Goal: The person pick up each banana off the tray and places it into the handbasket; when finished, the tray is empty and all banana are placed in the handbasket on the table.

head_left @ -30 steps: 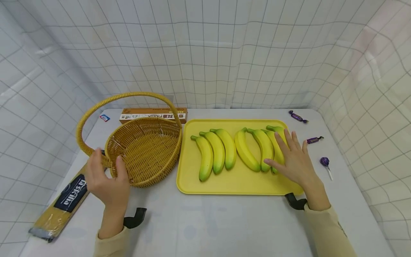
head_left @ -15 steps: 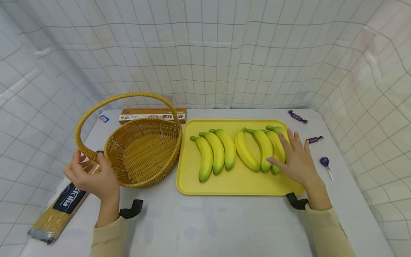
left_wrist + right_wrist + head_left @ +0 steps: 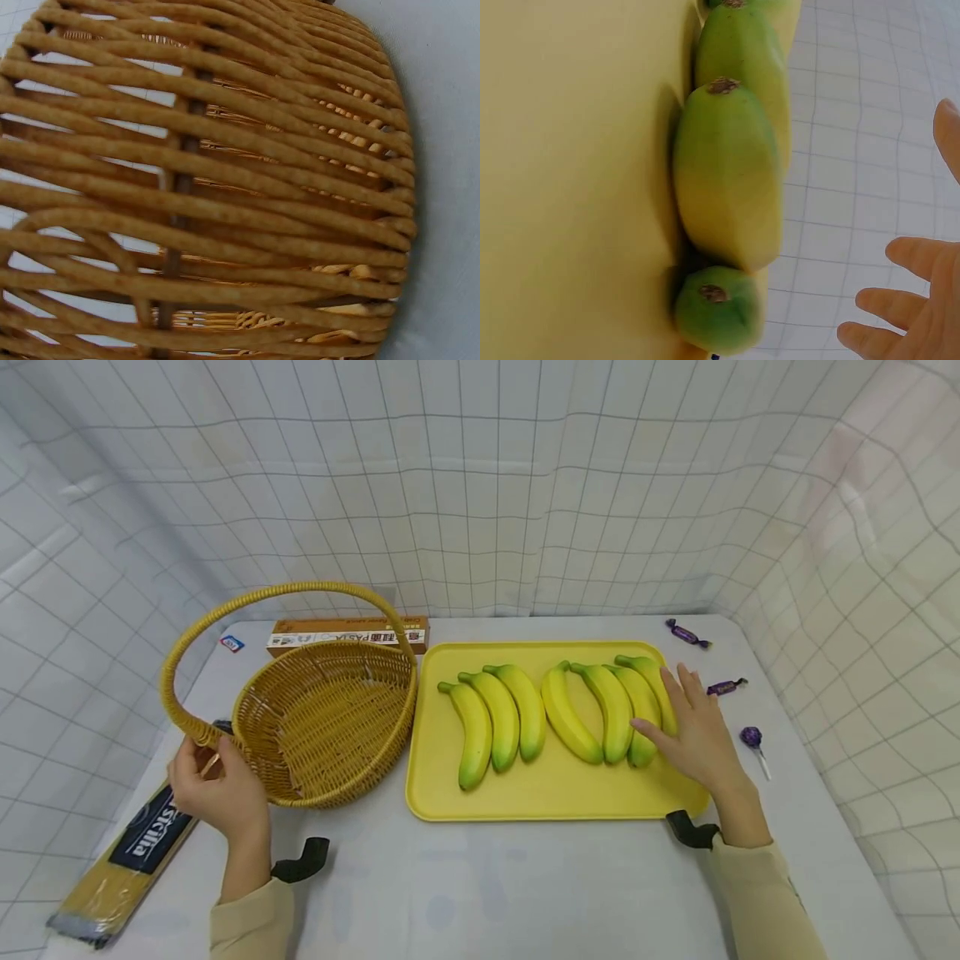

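A brown wicker basket with a tall arched handle stands left of a yellow tray. At the handle's near left end, my left hand pinches it between thumb and curled fingers. The left wrist view is filled by the basket's woven wall. Several yellow-green bananas lie on the tray: a left group and a right group. Over the tray's right side, my right hand spreads its fingers beside the rightmost bananas, holding nothing. In the right wrist view, its fingers are apart from the banana ends.
A pasta packet lies at the left, partly behind my left hand. Behind the basket is a pasta box, with a small blue-red packet to its left. Two purple-wrapped candies and a lollipop lie right of the tray.
My left hand has moved left from in front of the basket to its handle end and taken hold there. The right hand stays spread by the bananas, nearly still. The head view has shifted slightly.
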Demonstrator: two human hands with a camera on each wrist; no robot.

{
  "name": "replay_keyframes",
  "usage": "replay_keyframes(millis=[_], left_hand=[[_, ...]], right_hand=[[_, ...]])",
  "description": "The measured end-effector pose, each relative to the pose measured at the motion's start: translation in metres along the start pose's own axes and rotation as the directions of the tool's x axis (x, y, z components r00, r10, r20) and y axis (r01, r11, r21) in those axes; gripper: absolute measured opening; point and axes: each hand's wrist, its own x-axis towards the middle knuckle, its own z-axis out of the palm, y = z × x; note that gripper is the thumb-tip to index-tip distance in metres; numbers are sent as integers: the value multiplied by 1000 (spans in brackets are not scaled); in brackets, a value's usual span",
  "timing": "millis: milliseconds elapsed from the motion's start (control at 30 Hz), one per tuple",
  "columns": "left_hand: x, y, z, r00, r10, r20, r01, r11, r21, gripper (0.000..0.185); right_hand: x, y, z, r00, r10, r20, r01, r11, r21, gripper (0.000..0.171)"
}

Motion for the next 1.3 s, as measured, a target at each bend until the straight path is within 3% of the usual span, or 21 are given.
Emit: replay_keyframes(millis=[100, 333, 600, 800, 1100, 1300], left_hand=[[-5, 9, 0, 999, -34, 14, 34, 999, 13, 27], [-11, 12, 0, 1000, -14, 27, 14, 1000, 8, 28], [-12, 8, 1, 1000, -5, 28, 4, 1000, 21, 28], [-10, 3, 2, 1000, 4, 25, -5, 1000, 30, 28], [-14, 5, 2, 998, 61, 17, -61, 998, -27, 27], [-15, 7, 4, 999, 42, 10, -42, 998, -39, 27]], right_hand=[[1, 5, 4, 999, 20, -26, -18, 998, 63, 84], [11, 19, 6, 992, 94, -83, -78, 981, 179, 78], [16, 32, 8, 958, 285, 11, -276, 916, 293, 74], [19, 39, 10, 931, 358, 72, -363, 883, 296, 74], [19, 40, 12, 923, 372, 94, -384, 890, 245, 68], [18, 39, 12, 926, 370, 78, -378, 903, 202, 66]])
